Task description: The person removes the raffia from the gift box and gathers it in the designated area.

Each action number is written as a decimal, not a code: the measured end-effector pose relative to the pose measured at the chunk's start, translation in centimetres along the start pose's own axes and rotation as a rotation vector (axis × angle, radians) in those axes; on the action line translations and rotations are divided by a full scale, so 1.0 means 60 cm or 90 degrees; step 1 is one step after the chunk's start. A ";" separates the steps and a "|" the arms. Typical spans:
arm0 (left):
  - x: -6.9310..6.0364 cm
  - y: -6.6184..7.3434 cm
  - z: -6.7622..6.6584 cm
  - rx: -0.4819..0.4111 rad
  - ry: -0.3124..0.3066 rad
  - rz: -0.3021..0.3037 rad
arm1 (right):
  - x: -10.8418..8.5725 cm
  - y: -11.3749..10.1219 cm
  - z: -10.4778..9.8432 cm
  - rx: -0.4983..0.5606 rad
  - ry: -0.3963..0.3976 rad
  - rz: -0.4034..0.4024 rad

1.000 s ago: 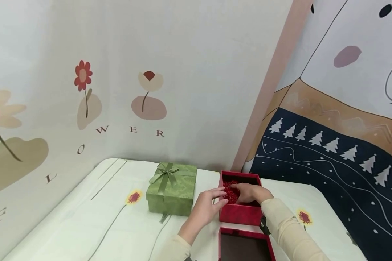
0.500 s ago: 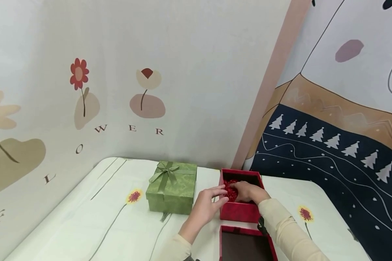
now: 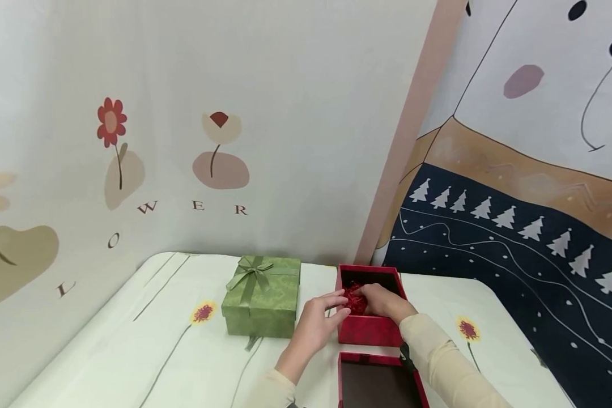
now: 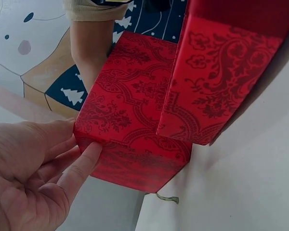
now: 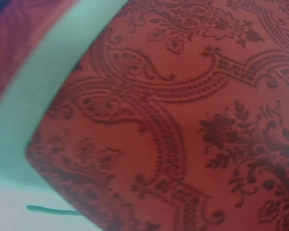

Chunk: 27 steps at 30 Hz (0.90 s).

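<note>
A deep red patterned gift box (image 3: 369, 330) stands uncovered on the table, with red shredded paper (image 3: 354, 300) inside it. My left hand (image 3: 313, 323) is at the box's left side; in the left wrist view its thumb (image 4: 94, 151) lies on the outer wall while the other fingers reach the rim. Down inside the box is my right hand (image 3: 385, 301), its fingers partly sunk in the shreds, so their tips are hidden. Just in front lies a shallow red lid (image 3: 340, 379) with its dark brown inside facing up. Only red patterned box surface fills the right wrist view.
Left of the red box stands a green gift box (image 3: 262, 300), covered and tied with a green ribbon bow (image 3: 253, 273). A white cloth (image 3: 163, 317) with printed flowers covers the table. Printed wall hangings (image 3: 296, 141) rise directly behind it.
My right hand has shifted slightly within the shreds, and its fingers sit a little deeper. The left hand stays at the box's rim. The head view has turned slightly right.
</note>
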<state>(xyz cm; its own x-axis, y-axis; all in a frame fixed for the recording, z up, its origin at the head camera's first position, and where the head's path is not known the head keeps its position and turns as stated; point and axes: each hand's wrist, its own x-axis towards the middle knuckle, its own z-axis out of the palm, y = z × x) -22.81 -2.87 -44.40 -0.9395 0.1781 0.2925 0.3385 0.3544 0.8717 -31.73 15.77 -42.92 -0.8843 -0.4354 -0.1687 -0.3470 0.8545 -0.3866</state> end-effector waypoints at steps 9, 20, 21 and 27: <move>-0.006 -0.005 0.009 0.006 0.004 0.011 | -0.018 0.013 0.002 0.026 0.030 -0.047; -0.007 -0.009 0.006 0.025 0.020 0.035 | -0.043 0.004 -0.064 0.014 0.089 -0.108; -0.006 -0.010 0.005 0.024 0.019 0.036 | -0.046 0.002 -0.074 0.018 0.096 -0.114; -0.001 -0.009 0.004 0.016 0.012 0.041 | -0.070 0.003 -0.134 0.037 0.140 -0.134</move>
<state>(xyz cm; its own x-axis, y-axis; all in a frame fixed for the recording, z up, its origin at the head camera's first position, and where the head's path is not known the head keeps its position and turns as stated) -22.91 -2.88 -44.99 -0.9163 0.1840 0.3558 0.3998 0.3652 0.8407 -30.60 20.02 -35.02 -0.8435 -0.5238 0.1187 -0.5168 0.7315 -0.4447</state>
